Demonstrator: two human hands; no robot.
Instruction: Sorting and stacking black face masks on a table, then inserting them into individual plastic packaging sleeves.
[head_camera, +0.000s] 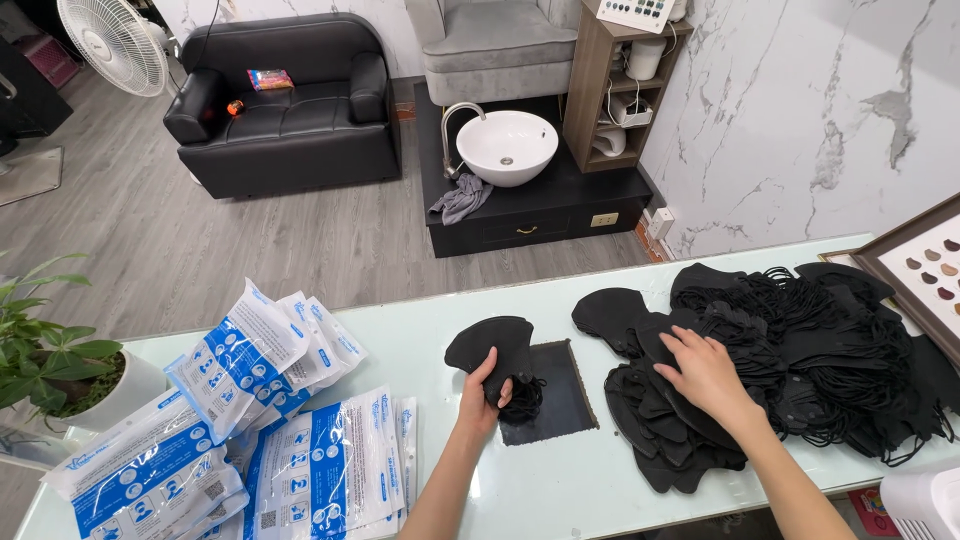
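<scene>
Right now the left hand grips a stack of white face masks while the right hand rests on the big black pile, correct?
Not quite: the head view shows the masks in the left hand are black, not white. The right hand does rest on the big black pile.

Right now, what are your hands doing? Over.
Left hand holds black masks over dark mat. Right hand flat on mask pile. Nothing between them.

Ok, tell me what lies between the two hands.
Head view: a dark square mat on the glass table, between left hand and right hand.
</scene>
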